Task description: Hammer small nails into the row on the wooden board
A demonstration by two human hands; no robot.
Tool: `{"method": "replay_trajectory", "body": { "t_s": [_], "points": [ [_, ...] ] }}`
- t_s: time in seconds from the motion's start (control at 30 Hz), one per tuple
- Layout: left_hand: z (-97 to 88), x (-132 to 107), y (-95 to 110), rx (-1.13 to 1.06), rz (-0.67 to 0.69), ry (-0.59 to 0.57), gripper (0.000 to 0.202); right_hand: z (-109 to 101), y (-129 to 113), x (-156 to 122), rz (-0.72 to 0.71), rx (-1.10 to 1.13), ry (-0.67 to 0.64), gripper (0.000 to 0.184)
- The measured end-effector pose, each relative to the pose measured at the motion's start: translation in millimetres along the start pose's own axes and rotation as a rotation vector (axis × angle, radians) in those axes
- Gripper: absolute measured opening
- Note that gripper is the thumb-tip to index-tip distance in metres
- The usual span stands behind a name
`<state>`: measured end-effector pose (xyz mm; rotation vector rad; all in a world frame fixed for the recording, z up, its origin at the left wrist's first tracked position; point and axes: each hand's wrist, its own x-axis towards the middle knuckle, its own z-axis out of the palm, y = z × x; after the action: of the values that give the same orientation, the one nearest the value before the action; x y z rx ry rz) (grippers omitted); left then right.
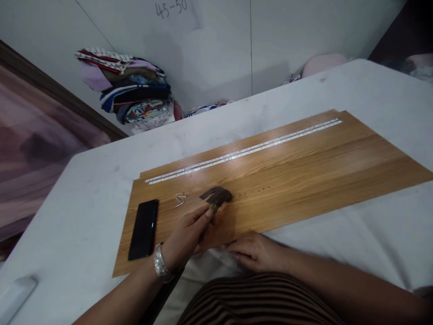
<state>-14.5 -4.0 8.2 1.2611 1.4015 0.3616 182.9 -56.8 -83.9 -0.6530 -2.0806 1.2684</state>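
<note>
My left hand (pixel 191 231) is closed around the handle of a claw hammer (pixel 218 196). The hammer's dark head hovers over or rests on a wood-grain board (pixel 297 171), claw pointing left; I cannot tell whether it touches. To the right of the head runs a row of small dark holes or nail heads (pixel 252 192). Several loose nails (pixel 180 199) lie left of the hammer. My right hand (pixel 255 251) rests at the board's front edge, fingers loosely bent and slightly apart, with no object visible in it.
Two thin light strips (pixel 237 154) with markings lie along the board's far side. A black phone (pixel 144 230) sits on its left end. The board lies on a white-covered table (pixel 91 194). Folded clothes (pixel 135 90) are piled beyond it, against a pale wall (pixel 216 54).
</note>
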Motion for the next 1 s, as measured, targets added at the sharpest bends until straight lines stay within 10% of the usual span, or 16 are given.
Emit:
{"method": "replay_trajectory", "body": {
  "t_s": [1.0],
  "points": [
    [-0.3, 1.5, -0.7, 0.003, 0.014, -0.005, 0.042, -0.5, 1.0, -1.1, 0.016, 0.003, -0.029, 0.028]
  ]
}}
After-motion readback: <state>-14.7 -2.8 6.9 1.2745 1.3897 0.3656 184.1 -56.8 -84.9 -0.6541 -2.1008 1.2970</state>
